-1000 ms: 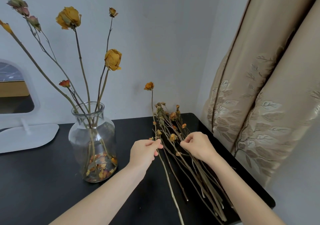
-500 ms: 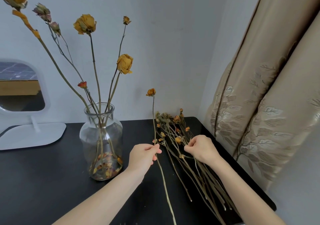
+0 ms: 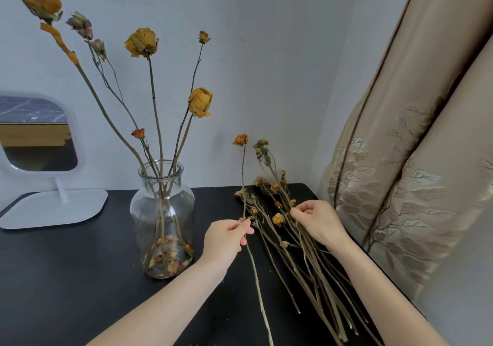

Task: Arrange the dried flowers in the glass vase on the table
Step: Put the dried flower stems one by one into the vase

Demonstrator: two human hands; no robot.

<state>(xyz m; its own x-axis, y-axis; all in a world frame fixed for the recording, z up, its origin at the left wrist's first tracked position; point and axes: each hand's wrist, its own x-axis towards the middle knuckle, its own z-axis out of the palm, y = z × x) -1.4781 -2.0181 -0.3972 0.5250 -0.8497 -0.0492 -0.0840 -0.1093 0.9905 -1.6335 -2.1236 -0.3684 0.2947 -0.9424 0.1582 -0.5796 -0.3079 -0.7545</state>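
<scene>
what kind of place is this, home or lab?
Likely a home, perhaps a bedroom or dressing corner: a white stand mirror on a black table, a beige leaf-embroidered curtain at the right, and a glass vase of dried flowers.

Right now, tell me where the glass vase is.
In the head view the glass vase stands left of centre on the black table, between the white mirror and the left hand.

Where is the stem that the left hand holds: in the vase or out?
Out. The left hand pinches the stem beside the glass vase, apart from it; its lower end is over the table.
</scene>
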